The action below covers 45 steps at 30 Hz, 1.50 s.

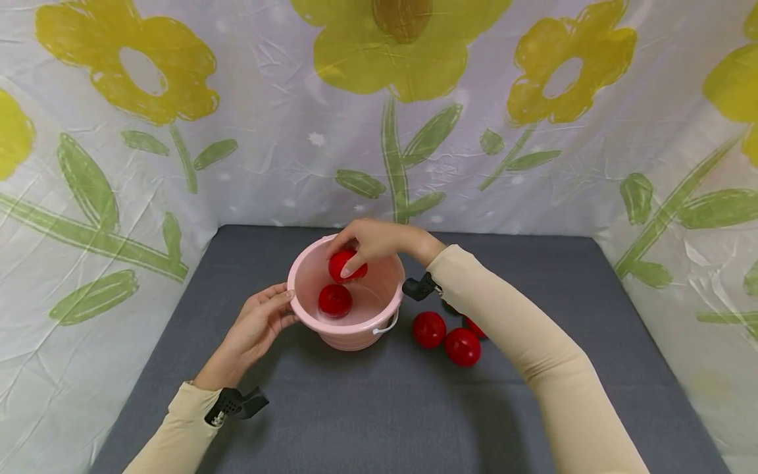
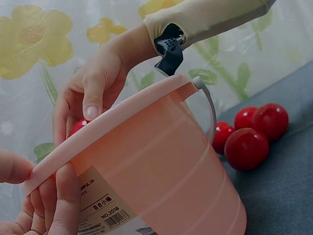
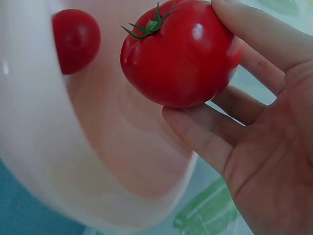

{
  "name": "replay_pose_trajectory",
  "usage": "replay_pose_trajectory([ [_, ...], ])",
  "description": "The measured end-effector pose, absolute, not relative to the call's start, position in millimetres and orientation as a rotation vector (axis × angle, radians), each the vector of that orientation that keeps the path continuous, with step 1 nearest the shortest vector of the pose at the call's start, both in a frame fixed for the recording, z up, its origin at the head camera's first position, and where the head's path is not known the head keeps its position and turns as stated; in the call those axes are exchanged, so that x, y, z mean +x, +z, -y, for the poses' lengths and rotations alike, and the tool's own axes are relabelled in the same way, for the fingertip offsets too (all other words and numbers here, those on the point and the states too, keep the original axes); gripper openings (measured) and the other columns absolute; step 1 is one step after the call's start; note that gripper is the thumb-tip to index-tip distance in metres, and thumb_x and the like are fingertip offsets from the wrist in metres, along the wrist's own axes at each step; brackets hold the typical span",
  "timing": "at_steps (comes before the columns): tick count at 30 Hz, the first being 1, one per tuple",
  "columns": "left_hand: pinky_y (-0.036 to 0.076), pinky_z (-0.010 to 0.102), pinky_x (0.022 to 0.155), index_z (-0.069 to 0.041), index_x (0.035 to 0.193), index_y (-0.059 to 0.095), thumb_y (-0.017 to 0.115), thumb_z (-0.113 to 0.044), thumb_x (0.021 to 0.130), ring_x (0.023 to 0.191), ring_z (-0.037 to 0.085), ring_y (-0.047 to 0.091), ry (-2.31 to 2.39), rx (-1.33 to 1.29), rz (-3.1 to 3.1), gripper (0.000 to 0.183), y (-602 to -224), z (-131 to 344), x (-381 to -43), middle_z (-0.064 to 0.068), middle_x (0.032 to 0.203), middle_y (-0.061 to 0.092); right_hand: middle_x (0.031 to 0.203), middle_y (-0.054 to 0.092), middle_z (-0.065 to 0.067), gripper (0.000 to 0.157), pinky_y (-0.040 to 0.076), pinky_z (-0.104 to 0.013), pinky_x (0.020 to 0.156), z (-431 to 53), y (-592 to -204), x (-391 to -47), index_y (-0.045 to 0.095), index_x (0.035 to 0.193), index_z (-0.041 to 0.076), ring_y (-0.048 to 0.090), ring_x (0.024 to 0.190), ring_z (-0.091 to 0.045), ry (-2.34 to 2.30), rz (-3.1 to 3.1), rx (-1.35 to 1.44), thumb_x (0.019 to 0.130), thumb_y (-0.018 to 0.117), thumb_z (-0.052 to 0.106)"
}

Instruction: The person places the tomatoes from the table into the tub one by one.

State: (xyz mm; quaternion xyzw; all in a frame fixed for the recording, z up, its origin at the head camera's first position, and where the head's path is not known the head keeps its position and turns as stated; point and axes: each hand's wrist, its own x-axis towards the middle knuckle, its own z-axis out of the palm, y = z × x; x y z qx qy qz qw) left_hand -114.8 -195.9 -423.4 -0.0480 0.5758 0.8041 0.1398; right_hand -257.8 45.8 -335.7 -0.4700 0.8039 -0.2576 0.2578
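Observation:
A pink bucket (image 1: 349, 339) stands on the dark table, with a paper label (image 2: 105, 203) on its side. My left hand (image 1: 258, 324) pinches the bucket's rim at the left, thumb on top and fingers under the lip. Over the bucket's mouth my right hand (image 1: 373, 242) holds a red tomato (image 3: 181, 54) between thumb and fingers. Its green stem (image 3: 151, 25) faces the bucket in the right wrist view. Another tomato (image 1: 335, 301) lies on the bottom inside the bucket.
Right of the bucket, several tomatoes (image 1: 462, 347) sit close together on the grey tabletop (image 1: 355, 421), partly hidden by the right forearm. The bucket's handle (image 1: 386, 324) hangs at its right side. A flowered curtain (image 1: 284, 131) surrounds the table at the back and sides.

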Motion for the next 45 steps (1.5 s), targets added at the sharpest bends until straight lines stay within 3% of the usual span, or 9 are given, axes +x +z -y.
replay_pose_trajectory([
  [22, 0.059, 0.018, 0.075, 0.002, 0.131, 0.041, 0.053, -0.013, 0.102, 0.089, 0.008, 0.063, 2.319, -0.129, -1.680, 0.035, -423.3, 195.8, -114.2, -0.001, 0.107, 0.064, 0.126, 0.068, -0.003, 0.044, 0.058, -0.026, 0.089, -26.4, -332.3, -260.1, 0.065, 0.130, 0.014, 0.061, 0.111, -0.019, -0.612, -2.132, -1.169, 0.087, 0.075, 0.015],
  [34, 0.059, 0.018, 0.076, 0.003, 0.131, 0.040, 0.052, -0.013, 0.102, 0.088, 0.008, 0.064, 2.318, -0.131, -1.684, 0.036, -424.2, 195.1, -114.1, -0.002, 0.106, 0.065, 0.119, 0.071, -0.001, 0.043, 0.057, -0.027, 0.091, -10.7, -339.1, -262.5, 0.067, 0.126, 0.017, 0.063, 0.109, -0.017, -0.603, -2.029, -1.057, 0.085, 0.077, 0.017],
  [45, 0.059, 0.019, 0.075, -0.001, 0.126, 0.044, 0.054, -0.013, 0.102, 0.088, 0.008, 0.064, 2.333, -0.129, -1.666, 0.029, -425.0, 195.8, -114.7, -0.001, 0.105, 0.064, 0.127, 0.064, -0.001, 0.044, 0.058, -0.029, 0.091, -6.6, -348.6, -258.0, 0.065, 0.127, 0.020, 0.056, 0.117, -0.019, -0.588, -1.998, -1.004, 0.084, 0.077, 0.015],
])
